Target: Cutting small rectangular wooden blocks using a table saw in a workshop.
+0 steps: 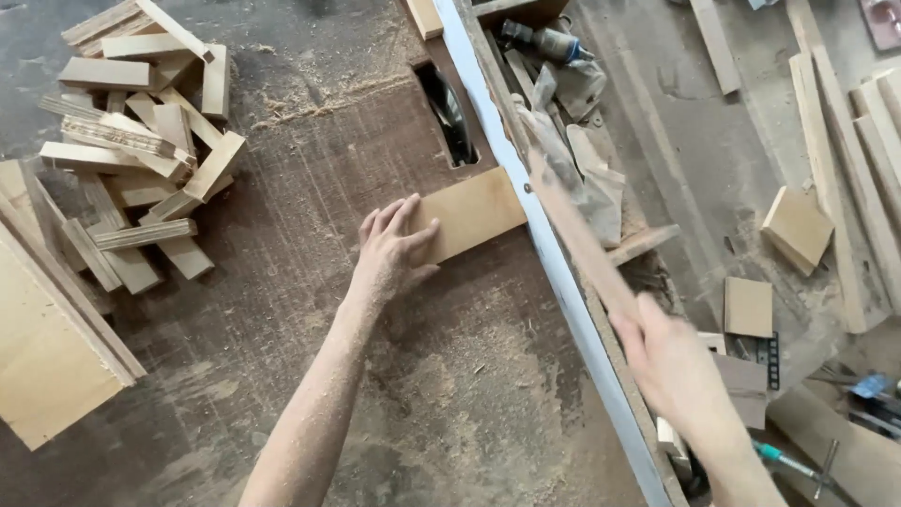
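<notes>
Saw table top (310, 310): dark board, matt, rough, dusted with pale sawdust.
Saw blade (453, 117): dark metal, dull sheen.
Fence rail (526, 207): metal, pale blue-grey, smooth, worn.
Workpiece (474, 214): pale wood board, smooth, matt face.
Strip (577, 235): reddish-brown wood, matt; motion-blurred.
Offcut pile (141, 141): light wood blocks, sawn, matt; one shows layered ply edges.
Left forearm (314, 413): skin coated with fine sawdust.
Rags (587, 174): crumpled grey cloth, matt.

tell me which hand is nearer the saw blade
Left. The left hand rests on the board just below the saw blade. The right hand is across the fence, lower right, holding a stick.
</notes>
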